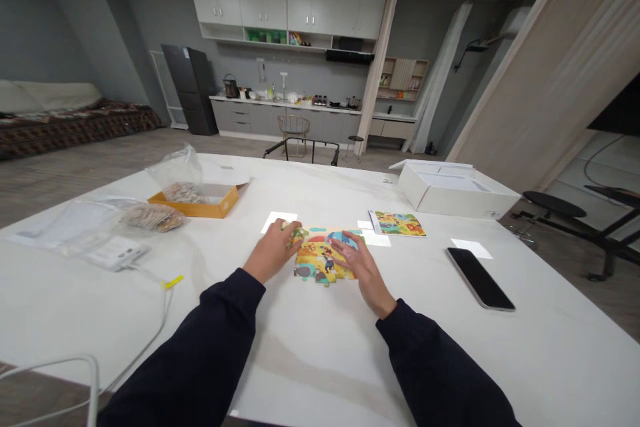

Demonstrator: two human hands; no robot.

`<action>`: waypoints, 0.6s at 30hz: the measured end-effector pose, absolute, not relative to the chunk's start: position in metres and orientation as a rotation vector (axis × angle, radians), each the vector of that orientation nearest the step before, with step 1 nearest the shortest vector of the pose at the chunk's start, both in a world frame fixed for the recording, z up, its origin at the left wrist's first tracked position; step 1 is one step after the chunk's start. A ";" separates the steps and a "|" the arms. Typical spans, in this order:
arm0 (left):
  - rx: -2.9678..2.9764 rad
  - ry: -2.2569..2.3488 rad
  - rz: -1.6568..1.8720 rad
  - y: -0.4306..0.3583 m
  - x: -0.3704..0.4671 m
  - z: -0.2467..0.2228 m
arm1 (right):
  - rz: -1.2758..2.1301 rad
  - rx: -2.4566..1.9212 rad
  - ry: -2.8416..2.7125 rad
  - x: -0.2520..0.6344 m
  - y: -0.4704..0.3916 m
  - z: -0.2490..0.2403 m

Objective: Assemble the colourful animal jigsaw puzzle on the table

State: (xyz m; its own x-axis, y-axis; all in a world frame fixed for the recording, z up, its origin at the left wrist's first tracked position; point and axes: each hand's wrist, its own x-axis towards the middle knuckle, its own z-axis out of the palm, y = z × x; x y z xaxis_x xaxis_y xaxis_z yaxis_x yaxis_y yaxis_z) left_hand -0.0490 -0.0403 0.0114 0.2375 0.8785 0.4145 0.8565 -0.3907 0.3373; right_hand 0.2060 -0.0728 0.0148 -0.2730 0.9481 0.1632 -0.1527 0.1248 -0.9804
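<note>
A partly joined jigsaw puzzle (315, 260) with a bright cartoon picture lies flat on the white table, its lower edge uneven. At its upper left corner, my left hand (274, 248) has thumb and fingers around a greenish puzzle piece (296, 235), partly covered by the fingers. My right hand (364, 272) rests over the right side of the puzzle with its fingers stretched out and apart. It covers part of the picture there. Beyond the right hand lies a printed picture card (400, 223) with similar cartoon animals.
On the left are an open yellow box (215, 207), a plastic bag of pieces (153, 217), a white adapter (117, 253) and a cable (163, 313). A phone (480, 279) and white box (455, 190) stand on the right. A chair (313, 147) is beyond the table (310, 360).
</note>
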 end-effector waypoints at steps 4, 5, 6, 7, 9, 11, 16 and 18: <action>2.367 2.043 0.507 -0.013 -0.092 -0.002 | 0.703 -1.103 -1.789 0.242 -0.040 0.001; 2.364 2.056 0.474 -0.009 -0.096 -0.005 | 0.600 -1.142 -1.848 0.249 -0.032 -0.002; 2.361 2.065 0.459 -0.006 -0.097 -0.006 | 0.527 -1.177 -1.900 0.256 -0.026 -0.006; 2.356 2.076 0.452 -0.003 -0.097 -0.007 | 0.476 -1.201 -1.951 0.260 -0.020 -0.009; 2.331 2.103 0.445 0.001 -0.095 -0.007 | 0.430 -1.225 -2.066 0.265 -0.013 -0.014; 2.301 2.123 0.434 0.005 -0.094 -0.004 | 0.426 -1.244 -2.176 0.265 -0.009 -0.018; 2.284 2.094 0.423 0.008 -0.101 -0.002 | 0.421 -1.359 -2.286 0.263 -0.010 -0.015; 2.298 2.097 0.430 0.009 -0.101 -0.003 | 0.426 -1.396 -2.286 0.265 -0.013 -0.009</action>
State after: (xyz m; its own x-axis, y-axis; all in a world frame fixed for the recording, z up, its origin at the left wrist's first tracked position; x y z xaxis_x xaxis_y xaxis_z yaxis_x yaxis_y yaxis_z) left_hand -0.1014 0.0088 -0.0026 0.0709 0.9773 0.1995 0.9770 -0.1084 0.1834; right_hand 0.2647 -0.0131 -0.0088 -0.4035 0.8937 0.1961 0.7630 0.4469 -0.4670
